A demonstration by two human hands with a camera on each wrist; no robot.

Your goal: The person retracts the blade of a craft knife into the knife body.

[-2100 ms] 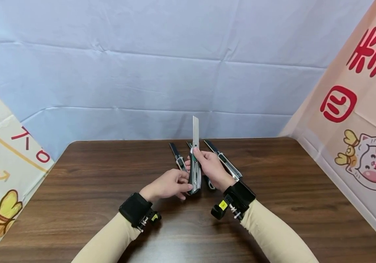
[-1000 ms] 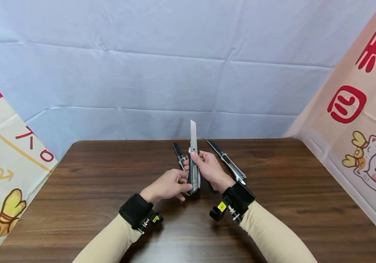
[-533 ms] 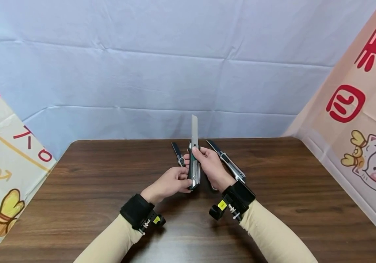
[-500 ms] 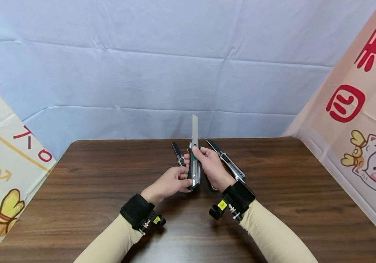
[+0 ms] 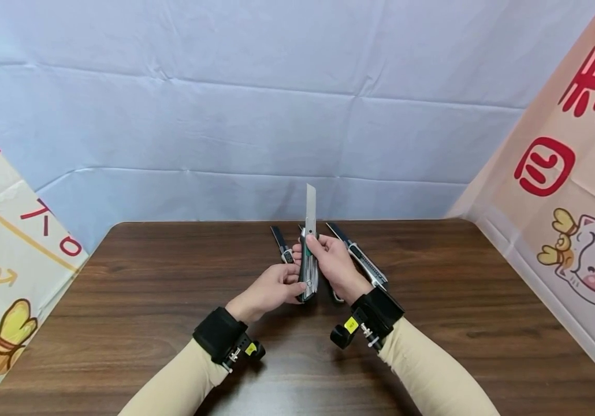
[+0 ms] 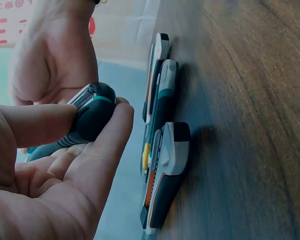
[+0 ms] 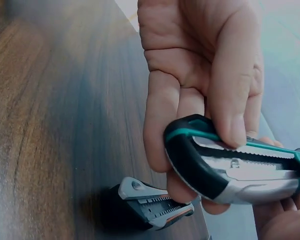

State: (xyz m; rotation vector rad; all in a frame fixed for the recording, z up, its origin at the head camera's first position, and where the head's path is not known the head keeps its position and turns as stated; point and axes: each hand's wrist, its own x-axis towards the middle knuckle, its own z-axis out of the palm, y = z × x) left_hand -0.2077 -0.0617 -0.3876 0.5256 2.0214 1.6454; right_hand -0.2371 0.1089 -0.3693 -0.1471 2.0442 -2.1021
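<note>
Both hands hold a black, green and silver snap-off utility knife (image 5: 308,277) in mid-table, its end away from the body pointing up. A long silver blade (image 5: 310,205) with a small hole low on it sticks out past the right thumb. My right hand (image 5: 339,266) grips the knife's front half, thumb on top; in the right wrist view only some right-hand fingers (image 7: 285,215) show at the edge. My left hand (image 5: 271,289) pinches the rounded rear end. In the left wrist view its thumb (image 6: 40,120) and fingers hold the knife's black butt (image 6: 92,117).
Other utility knives lie on the wooden table (image 5: 173,277): one left of the hands (image 5: 283,245), one to their right (image 5: 365,263), and one (image 5: 337,297) mostly hidden behind the right hand. A pale cloth (image 5: 225,115) hangs behind the table, and printed sheets flank it.
My left hand has shifted slightly up and right, its lower fingers drawn in against the knife's rear end. The right hand keeps its grip, and the blade tip has moved slightly right.
</note>
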